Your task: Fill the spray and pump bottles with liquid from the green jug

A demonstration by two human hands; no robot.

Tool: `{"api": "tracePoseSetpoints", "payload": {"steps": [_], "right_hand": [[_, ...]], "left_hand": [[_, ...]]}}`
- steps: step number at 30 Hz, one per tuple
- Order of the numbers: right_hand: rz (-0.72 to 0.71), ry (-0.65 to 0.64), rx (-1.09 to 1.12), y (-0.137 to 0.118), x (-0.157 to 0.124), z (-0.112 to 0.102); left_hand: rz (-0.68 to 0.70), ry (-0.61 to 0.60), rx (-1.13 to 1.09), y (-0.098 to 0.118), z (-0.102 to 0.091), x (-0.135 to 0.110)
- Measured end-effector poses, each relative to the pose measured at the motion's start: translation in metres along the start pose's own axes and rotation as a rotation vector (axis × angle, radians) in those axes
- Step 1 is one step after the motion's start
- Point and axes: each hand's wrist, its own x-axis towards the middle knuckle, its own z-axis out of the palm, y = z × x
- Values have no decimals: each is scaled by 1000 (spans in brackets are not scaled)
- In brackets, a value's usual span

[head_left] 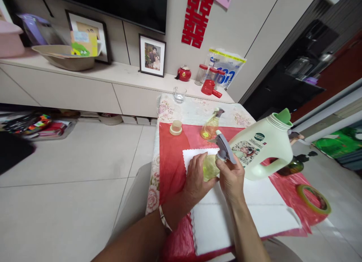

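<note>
My left hand (197,175) wraps around a small clear spray bottle (209,167) holding yellow-green liquid, standing on a white cloth (240,213). My right hand (231,176) grips the bottle's grey trigger sprayer head (224,147) at the neck. Just right of my hands stands a large pale green detergent jug (264,147) with a green spout and no cap on it. A second small spray bottle (210,125) with orange liquid stands farther back on the red sheet (172,156).
A beige cap (175,127) and a drinking glass (179,94) sit farther back on the small table. A green tape roll (313,198) and a dark bottle (294,166) lie at the right. Jars, a red teapot and framed photos line the low cabinet (85,85) behind.
</note>
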Motion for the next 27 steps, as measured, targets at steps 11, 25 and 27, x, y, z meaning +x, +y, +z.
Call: {"api": "tracePoseSetpoints", "payload": {"steps": [11, 25, 27], "right_hand": [[32, -36, 29, -4, -1, -8], [73, 18, 2, -2, -10, 4], [68, 76, -7, -1, -12, 6]], "left_hand": [[-37, -7, -15, -1, 1, 0], [15, 53, 18, -5, 7, -2], [-14, 67, 14, -5, 9, -3]]}}
